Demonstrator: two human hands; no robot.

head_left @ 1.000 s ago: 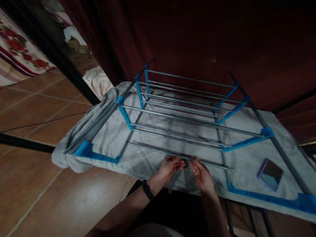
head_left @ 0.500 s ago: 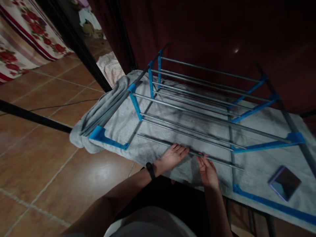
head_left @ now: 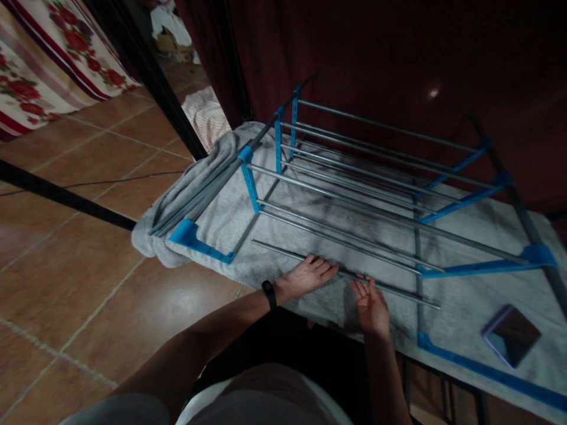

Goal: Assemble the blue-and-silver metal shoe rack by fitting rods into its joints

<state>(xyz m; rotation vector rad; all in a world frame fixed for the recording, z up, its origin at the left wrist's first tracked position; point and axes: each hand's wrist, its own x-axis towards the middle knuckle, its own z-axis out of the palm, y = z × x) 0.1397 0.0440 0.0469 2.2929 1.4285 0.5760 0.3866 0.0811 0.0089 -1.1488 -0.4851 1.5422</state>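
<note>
A thin grey metal tube (head_left: pixel 401 291) lies across the front of the grey blanket. My left hand (head_left: pixel 311 275), with a black band (head_left: pixel 269 294) on the wrist, is wrapped over the tube's middle. Just to the right, my right hand (head_left: pixel 371 304) pinches the same tube with its palm turned up. Behind both hands stands a rack (head_left: pixel 328 224) of several metal tubes joined by blue plastic brackets (head_left: pixel 250 180). At the rack's near left, a blue end bracket (head_left: pixel 199 242) has no tube across to the matching blue bracket (head_left: pixel 478 363) at the near right.
A phone (head_left: pixel 511 335) lies on the grey blanket (head_left: pixel 225 218) at the right. Several loose grey tubes (head_left: pixel 195 200) rest along the left edge. Black metal posts (head_left: pixel 150 77) rise at the left, a dark red curtain (head_left: pixel 376 59) hangs behind, and a cable (head_left: pixel 110 182) crosses the tiled floor.
The view has shifted slightly, so the rack appears a little further right. Both hands stay on the tube, which has hardly moved against the blanket.
</note>
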